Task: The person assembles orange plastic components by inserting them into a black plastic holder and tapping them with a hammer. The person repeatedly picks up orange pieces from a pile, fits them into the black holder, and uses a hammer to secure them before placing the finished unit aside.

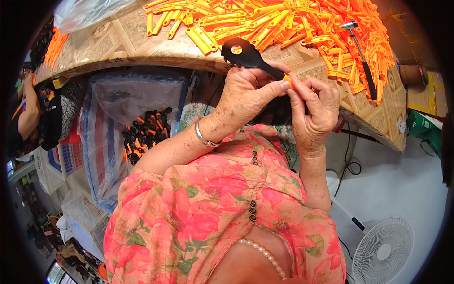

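Note:
A black spaghetti server with a round hole and a toothed edge is held up just off the table's front edge. My left hand is closed round its black stem, thumb pressed toward the joint. At the stem's end sits a short orange piece, mostly covered by fingers. My right hand pinches this orange part between thumb and fingers. Beyond both hands, a large heap of orange handles spreads over the patterned table. On the heap's right side lies a hammer with a black grip.
Left of my lap, a plastic-lined striped sack holds black-and-orange utensils. Another person's arm shows at far left, near more orange handles. A white fan stands at lower right; a green bag is at the right.

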Demonstrator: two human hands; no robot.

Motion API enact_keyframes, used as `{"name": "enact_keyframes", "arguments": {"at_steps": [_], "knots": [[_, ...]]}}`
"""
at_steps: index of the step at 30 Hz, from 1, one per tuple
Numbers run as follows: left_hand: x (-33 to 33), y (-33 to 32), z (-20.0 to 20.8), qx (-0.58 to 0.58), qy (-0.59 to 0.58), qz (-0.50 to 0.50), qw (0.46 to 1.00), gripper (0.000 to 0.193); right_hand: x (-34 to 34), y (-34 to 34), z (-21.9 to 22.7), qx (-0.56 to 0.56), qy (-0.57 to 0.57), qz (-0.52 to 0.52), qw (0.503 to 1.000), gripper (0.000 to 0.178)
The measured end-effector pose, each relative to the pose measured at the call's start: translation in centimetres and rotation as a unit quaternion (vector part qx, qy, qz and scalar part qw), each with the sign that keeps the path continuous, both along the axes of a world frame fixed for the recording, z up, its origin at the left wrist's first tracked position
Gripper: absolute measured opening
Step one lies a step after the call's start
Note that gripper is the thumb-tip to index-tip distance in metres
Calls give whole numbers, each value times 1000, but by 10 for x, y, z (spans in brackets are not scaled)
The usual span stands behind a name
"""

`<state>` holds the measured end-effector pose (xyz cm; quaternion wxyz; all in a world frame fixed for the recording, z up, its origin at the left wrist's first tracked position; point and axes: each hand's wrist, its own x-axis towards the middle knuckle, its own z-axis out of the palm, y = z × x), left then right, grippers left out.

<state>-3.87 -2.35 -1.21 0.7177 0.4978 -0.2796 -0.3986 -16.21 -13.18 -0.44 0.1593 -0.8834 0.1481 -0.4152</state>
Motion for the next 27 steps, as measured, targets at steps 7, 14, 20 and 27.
{"name": "enact_keyframes", "arguments": {"at_steps": [7, 14, 20, 27], "knots": [[3, 1, -3, -41, 11, 2, 999, 23, -6, -8, 10, 183, 14, 68, 981, 24], [8, 3, -5, -47, -35, -31, 998, 23, -12, -3, 16, 364, 80, 95, 923, 18], [4, 4, -6, -89, -58, -20, 994, 22, -13, -1, 15, 339, 64, 103, 933, 17], [0, 4, -6, -74, -36, -6, 997, 21, -13, 0, 12, 365, 72, 94, 923, 16]]}}
